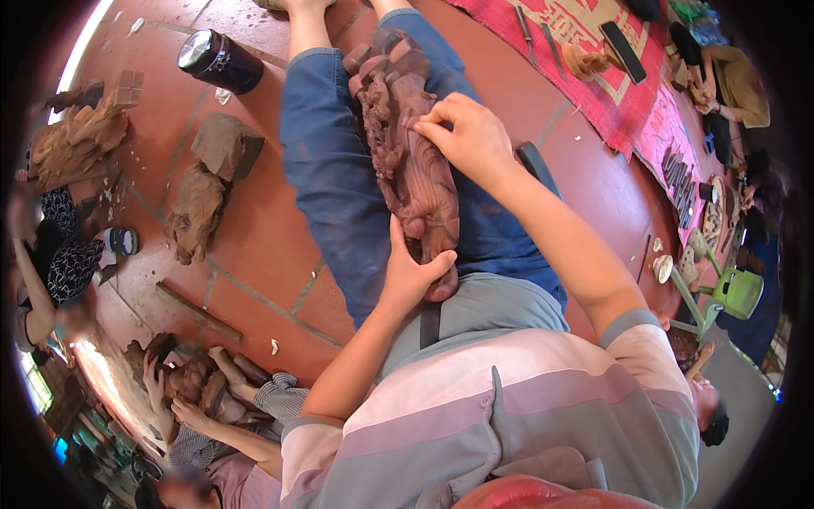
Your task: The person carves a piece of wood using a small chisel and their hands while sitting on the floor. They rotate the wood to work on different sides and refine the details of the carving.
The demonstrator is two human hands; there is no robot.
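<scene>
A reddish-brown carved wooden statue lies lengthwise over my lap, its near end against my belly. It has flowing robe folds along the right side and knobbly, deeply cut detail on the left. My left hand grips the near end, thumb and fingers wrapped around it. My right hand is closed in a pinch against the right side of the statue, past its middle. Whatever the fingertips may hold is too small or hidden to make out.
A dark canister stands on the tiled floor, with rough wood blocks and a wooden strip to the left. Chisels lie on red and pink mats. Other people sit left and right, near a green chair.
</scene>
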